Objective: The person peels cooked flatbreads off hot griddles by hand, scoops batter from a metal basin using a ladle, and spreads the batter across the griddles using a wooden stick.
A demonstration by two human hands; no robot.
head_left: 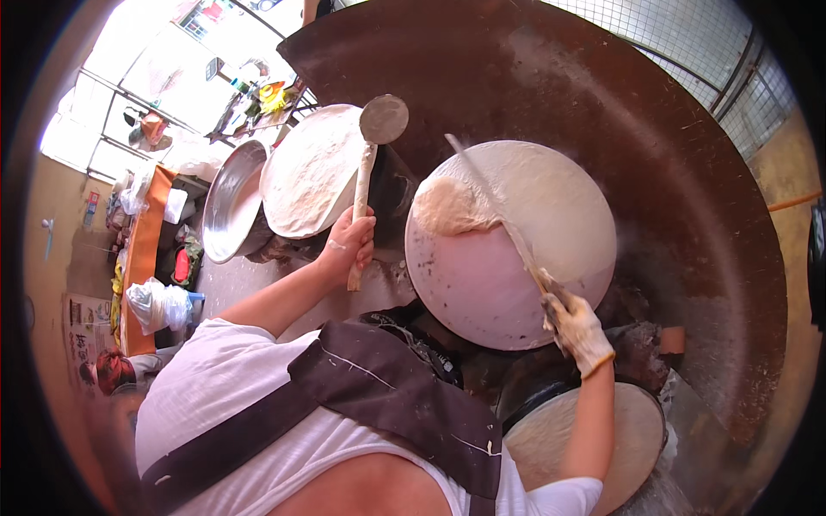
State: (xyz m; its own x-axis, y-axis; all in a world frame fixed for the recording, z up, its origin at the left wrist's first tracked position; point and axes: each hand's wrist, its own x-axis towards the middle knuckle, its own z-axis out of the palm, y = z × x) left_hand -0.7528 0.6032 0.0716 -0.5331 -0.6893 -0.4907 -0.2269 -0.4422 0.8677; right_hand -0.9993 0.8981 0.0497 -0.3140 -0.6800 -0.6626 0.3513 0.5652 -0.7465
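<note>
My left hand (350, 246) is closed around the wooden handle of a round-headed ladle (384, 119), held upright beside a round vessel of pale batter or dough (316, 171). My right hand (576, 326), in a stained work glove, grips a long flat scraper (493, 206). Its blade crosses a large round griddle (477, 284), which is partly coated with a thin pale batter layer (555, 193). A thicker lump of batter or dough (448, 206) lies against the blade's left side. Steam or haze blurs part of the griddle.
A shiny metal basin (222, 219) stands left of the batter vessel. Another round pale surface (619, 438) lies below my right forearm. A wide curved brown metal sheet (697, 193) surrounds the griddle's far and right sides. Plastic bags (161, 303) sit by an orange-edged counter (141, 258) at left.
</note>
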